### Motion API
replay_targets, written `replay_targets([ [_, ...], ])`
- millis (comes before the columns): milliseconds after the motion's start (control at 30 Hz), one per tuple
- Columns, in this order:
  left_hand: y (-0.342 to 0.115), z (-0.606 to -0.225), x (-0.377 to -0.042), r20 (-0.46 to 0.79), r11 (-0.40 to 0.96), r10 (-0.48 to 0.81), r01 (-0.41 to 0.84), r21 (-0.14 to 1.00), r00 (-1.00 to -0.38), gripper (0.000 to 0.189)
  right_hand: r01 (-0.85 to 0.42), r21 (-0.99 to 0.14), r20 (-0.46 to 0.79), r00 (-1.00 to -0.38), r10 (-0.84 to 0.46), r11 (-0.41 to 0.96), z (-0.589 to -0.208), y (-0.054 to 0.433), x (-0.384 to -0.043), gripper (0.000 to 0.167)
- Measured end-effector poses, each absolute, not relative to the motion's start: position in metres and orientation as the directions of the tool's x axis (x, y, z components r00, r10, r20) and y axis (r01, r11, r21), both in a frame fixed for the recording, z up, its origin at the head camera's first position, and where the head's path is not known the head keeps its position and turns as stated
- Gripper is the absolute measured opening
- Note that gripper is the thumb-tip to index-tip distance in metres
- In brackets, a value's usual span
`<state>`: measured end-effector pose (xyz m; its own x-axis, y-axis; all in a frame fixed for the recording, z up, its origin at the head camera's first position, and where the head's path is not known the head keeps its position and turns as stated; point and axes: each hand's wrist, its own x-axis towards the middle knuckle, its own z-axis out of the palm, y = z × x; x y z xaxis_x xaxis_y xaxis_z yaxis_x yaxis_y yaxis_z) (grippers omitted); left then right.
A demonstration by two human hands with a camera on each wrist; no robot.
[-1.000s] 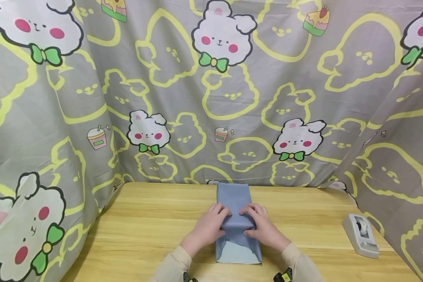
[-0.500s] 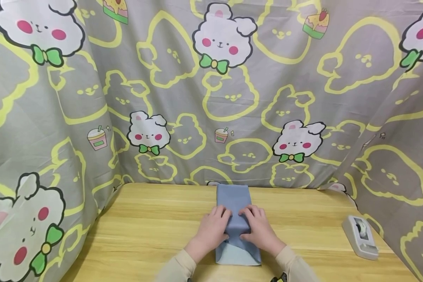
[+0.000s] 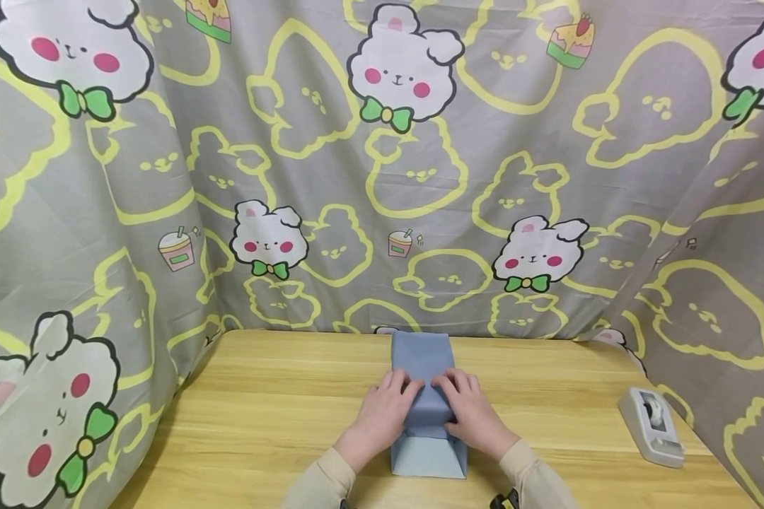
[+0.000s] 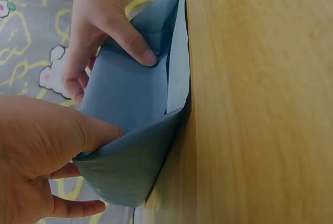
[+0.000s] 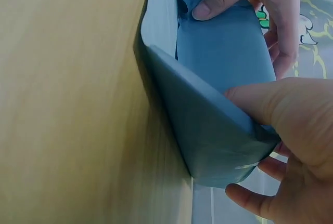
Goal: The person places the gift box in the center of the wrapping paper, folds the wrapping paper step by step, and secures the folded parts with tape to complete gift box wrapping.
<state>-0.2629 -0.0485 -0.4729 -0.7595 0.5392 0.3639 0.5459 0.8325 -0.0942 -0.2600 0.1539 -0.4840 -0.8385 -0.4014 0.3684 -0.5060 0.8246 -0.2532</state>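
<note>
A long blue sheet of wrapping paper (image 3: 422,353), paler on its inner face, lies folded into a narrow box-like shape at the middle of the table. Its near end gapes, with a pale bottom flap (image 3: 429,458) reaching toward me and side folds standing up. My left hand (image 3: 382,413) grips the left side, thumb tucked inside the fold and fingers over the top. On the opposite side, my right hand (image 3: 474,413) holds the paper the same way. The left wrist view shows the left side fold (image 4: 132,169) slanting outward; whatever lies within the paper is hidden.
A pale grey tape dispenser (image 3: 652,428) with a roll of tape stands at the table's right side. The wooden table (image 3: 280,396) meets a grey curtain (image 3: 331,170) printed with rabbits at the back and both sides.
Both hands have come slightly closer together over the paper. Its near end, uneven and partly collapsed before, now shows an even, squared opening with the pale flap narrowing inward.
</note>
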Motion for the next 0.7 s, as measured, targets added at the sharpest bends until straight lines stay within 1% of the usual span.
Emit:
replay_targets([
  [167,-0.0475,-0.4726,-0.2618,0.35,0.838,0.534,0.538,-0.094,-0.77,0.066,-0.5,-0.224,0.364,-0.839,-0.404,0.836,-0.4851,0.1534,-0.2604,0.071],
  [333,-0.0435,-0.4743,-0.2621,0.351,0.845,0.528,0.519,-0.128,-0.773,0.068,-0.479,-0.193,0.36,-0.847,-0.392,0.856,-0.4868,0.151,-0.2604,0.074],
  [533,-0.0397,-0.4737,-0.262,0.365,0.853,0.52,0.491,-0.176,-0.773,0.064,-0.478,-0.126,0.378,-0.833,-0.403,0.87,-0.4886,0.1503,-0.2614,0.076],
  [700,-0.0406,-0.4717,-0.2604,0.362,0.854,0.519,0.488,-0.181,-0.774,0.061,-0.488,-0.086,0.386,-0.82,-0.422,0.869,-0.4884,0.1511,-0.2613,0.076],
])
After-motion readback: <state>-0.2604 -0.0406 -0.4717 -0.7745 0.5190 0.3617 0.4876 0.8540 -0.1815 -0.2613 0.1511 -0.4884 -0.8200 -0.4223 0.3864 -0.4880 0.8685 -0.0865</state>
